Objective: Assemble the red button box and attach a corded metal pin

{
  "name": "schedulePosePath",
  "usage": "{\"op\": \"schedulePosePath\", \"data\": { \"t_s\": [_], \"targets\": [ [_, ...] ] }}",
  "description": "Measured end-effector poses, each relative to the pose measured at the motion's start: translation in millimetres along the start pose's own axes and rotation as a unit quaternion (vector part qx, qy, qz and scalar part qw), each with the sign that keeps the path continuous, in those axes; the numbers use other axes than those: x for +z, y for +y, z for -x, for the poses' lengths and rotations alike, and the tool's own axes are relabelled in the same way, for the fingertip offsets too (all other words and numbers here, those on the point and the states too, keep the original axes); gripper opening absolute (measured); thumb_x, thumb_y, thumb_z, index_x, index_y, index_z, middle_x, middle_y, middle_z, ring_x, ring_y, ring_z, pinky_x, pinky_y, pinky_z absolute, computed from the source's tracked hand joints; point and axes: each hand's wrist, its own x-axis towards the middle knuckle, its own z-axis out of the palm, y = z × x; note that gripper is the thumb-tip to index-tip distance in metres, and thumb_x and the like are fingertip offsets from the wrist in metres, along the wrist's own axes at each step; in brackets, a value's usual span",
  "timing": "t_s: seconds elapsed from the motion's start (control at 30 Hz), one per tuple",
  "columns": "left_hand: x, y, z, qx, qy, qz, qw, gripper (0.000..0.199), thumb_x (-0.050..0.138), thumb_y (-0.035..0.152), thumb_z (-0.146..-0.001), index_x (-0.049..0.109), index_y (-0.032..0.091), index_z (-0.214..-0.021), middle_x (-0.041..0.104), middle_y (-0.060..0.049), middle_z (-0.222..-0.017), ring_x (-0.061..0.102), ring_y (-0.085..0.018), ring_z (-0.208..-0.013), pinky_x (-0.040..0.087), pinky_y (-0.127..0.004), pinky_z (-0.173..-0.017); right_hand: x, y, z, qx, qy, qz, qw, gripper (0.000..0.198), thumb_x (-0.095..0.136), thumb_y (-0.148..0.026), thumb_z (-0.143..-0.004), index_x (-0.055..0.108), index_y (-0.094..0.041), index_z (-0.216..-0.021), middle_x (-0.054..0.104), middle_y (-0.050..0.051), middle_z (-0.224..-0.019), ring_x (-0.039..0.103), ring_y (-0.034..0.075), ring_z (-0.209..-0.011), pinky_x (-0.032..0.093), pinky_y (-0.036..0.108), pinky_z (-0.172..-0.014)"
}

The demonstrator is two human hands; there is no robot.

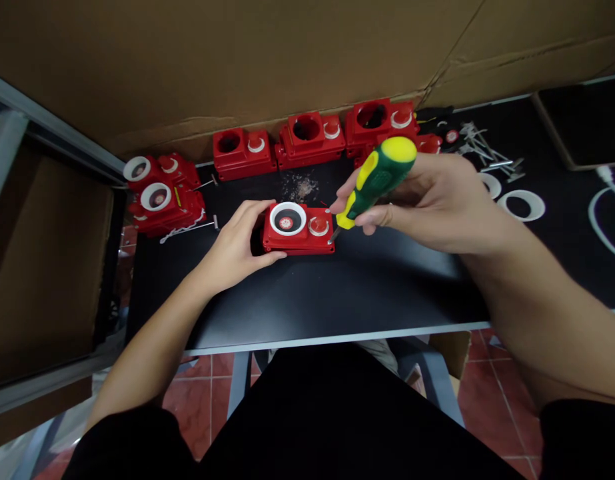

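Observation:
A red rectangular device housing (300, 243) with a white ring (288, 231) and a smaller red knob (318, 225) lies on the black table. My left hand (242, 243) grips its left end, thumb at the near side and fingers at the far side. My right hand (417, 200) is closed round a green and yellow screwdriver (380, 179). The tool leans, its tip down at the housing's near right corner, by a small screw. The palm side of my right hand is partly hidden.
Similar red housings (244, 153) line the cardboard wall at the back. More red units (167, 207) stand at left with metal T-shaped pieces. White rings (522, 205), a pile of metal parts (487, 150), a dark flat panel (584, 123) and a white cable (597, 217) are at right.

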Motion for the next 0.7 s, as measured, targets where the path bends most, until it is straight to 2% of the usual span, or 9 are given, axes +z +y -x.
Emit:
{"op": "schedulePosePath", "data": {
  "t_s": [0.17, 0.23, 0.33, 0.4, 0.5, 0.6, 0.7],
  "targets": [
    [1.0, -0.7, -0.2, 0.016, 0.007, -0.005, 1.0, 0.082, 0.087, 0.06, -0.098, 0.054, 0.02, -0.162, 0.064, -0.017, -0.154, 0.068, -0.035, -0.14, 0.062, -0.053, -0.121, 13.7, 8.5, -3.7, -0.004, 0.088, 0.014, 0.996, 0.054, 0.109, -0.042, -0.064, 0.072, -0.02, -0.096, 0.072, 0.0, -0.095, 0.066, 0.009, -0.079, 0.061, 0.024, -0.066],
    [1.1, -0.4, -0.6, 0.018, 0.007, -0.008, 1.0, 0.082, 0.088, 0.06, -0.098, 0.055, 0.02, -0.162, 0.065, -0.018, -0.154, 0.068, -0.035, -0.14, 0.062, -0.053, -0.121, 17.6, 11.1, -5.0, 0.002, 0.109, 0.014, 0.994, 0.063, 0.111, -0.05, -0.057, 0.067, -0.02, -0.092, 0.066, -0.002, -0.092, 0.06, 0.007, -0.075, 0.055, 0.023, -0.06],
    [0.3, 0.7, -0.8, 0.014, 0.001, -0.011, 1.0, 0.082, 0.086, 0.062, -0.099, 0.055, 0.02, -0.162, 0.065, -0.018, -0.154, 0.068, -0.035, -0.14, 0.061, -0.053, -0.121, 18.0, 14.6, -5.1, -0.007, 0.116, 0.038, 0.992, 0.067, 0.111, -0.05, -0.056, 0.062, -0.021, -0.092, 0.059, -0.003, -0.089, 0.055, 0.006, -0.073, 0.048, 0.02, -0.055],
    [-0.5, 1.4, -0.8, 0.013, -0.005, -0.014, 1.0, 0.082, 0.085, 0.063, -0.099, 0.055, 0.02, -0.162, 0.065, -0.018, -0.154, 0.068, -0.035, -0.14, 0.061, -0.053, -0.121, 13.4, 15.5, -4.3, -0.04, 0.096, 0.064, 0.993, 0.065, 0.111, -0.044, -0.058, 0.065, -0.022, -0.098, 0.06, -0.002, -0.09, 0.057, 0.008, -0.076, 0.052, 0.023, -0.062],
    [-0.9, 1.6, -0.9, 0.017, -0.009, -0.016, 1.0, 0.082, 0.086, 0.064, -0.099, 0.055, 0.02, -0.162, 0.065, -0.018, -0.154, 0.067, -0.035, -0.141, 0.061, -0.053, -0.122, 1.4, 11.6, -2.8, -0.061, 0.017, 0.067, 0.996, 0.056, 0.107, -0.039, -0.069, 0.075, -0.023, -0.112, 0.073, 0.002, -0.104, 0.067, 0.013, -0.091, 0.059, 0.026, -0.076],
    [0.0, 0.9, -1.5, 0.025, -0.005, -0.015, 1.0, 0.082, 0.085, 0.065, -0.099, 0.055, 0.02, -0.161, 0.065, -0.018, -0.154, 0.067, -0.035, -0.141, 0.06, -0.052, -0.122, -9.9, 2.8, -1.5, -0.025, -0.073, 0.063, 0.995, 0.036, 0.094, -0.037, -0.087, 0.08, -0.022, -0.116, 0.079, 0.004, -0.116, 0.075, 0.014, -0.107, 0.066, 0.026, -0.089],
    [0.9, 0.7, -1.9, 0.028, -0.002, -0.015, 0.999, 0.082, 0.084, 0.066, -0.1, 0.056, 0.019, -0.16, 0.065, -0.018, -0.153, 0.068, -0.035, -0.14, 0.06, -0.052, -0.122, -14.6, -3.6, -0.9, 0.014, -0.086, 0.059, 0.994, 0.028, 0.09, -0.036, -0.091, 0.082, -0.023, -0.114, 0.081, 0.002, -0.111, 0.078, 0.011, -0.102, 0.068, 0.026, -0.1]
  ]
}}
